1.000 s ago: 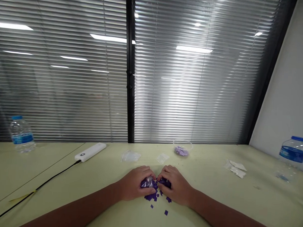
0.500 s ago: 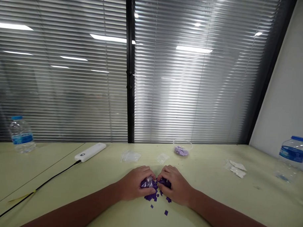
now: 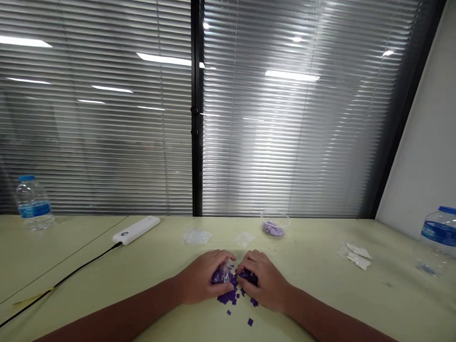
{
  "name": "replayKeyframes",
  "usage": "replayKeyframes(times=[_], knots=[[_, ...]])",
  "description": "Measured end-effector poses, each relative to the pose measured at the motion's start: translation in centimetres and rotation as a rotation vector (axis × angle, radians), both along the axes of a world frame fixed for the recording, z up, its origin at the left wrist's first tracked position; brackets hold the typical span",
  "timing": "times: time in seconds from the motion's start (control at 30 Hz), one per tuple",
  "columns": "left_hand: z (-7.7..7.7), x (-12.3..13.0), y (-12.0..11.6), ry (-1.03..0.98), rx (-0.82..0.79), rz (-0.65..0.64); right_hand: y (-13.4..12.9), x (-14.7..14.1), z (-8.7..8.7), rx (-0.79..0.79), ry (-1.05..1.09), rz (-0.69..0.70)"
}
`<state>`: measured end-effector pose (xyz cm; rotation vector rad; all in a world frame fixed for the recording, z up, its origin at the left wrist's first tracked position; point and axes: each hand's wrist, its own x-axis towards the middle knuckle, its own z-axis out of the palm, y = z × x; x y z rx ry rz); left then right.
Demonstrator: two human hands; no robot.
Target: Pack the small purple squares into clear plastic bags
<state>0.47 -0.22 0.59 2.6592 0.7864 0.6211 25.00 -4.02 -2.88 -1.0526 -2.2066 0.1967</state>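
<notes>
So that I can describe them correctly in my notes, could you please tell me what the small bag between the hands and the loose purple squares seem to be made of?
The bag looks like thin, clear plastic film: it is see-through and shows glossy creases. The purple squares look matte and flat, perhaps card or foam sheet; they are too small to tell which.

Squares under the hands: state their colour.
The squares are deep purple, best seen in the head view.

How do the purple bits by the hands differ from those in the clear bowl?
The loose squares are dark purple, the bowl's pieces pale lilac. The squares lie scattered on the table; the pieces sit heaped in a clear bowl. Both are small bits.
</notes>
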Motion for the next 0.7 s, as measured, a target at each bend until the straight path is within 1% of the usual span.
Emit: replayKeyframes(times=[0.33, 0.7], knots=[[0.09, -0.13, 0.00, 0.000, 0.000, -0.032, -0.01, -0.07, 0.21, 0.001, -0.011, -0.005], [0.28, -0.14, -0.20, -0.008, -0.010, -0.031, 0.03, -0.03, 0.07, 0.007, 0.008, -0.002]])
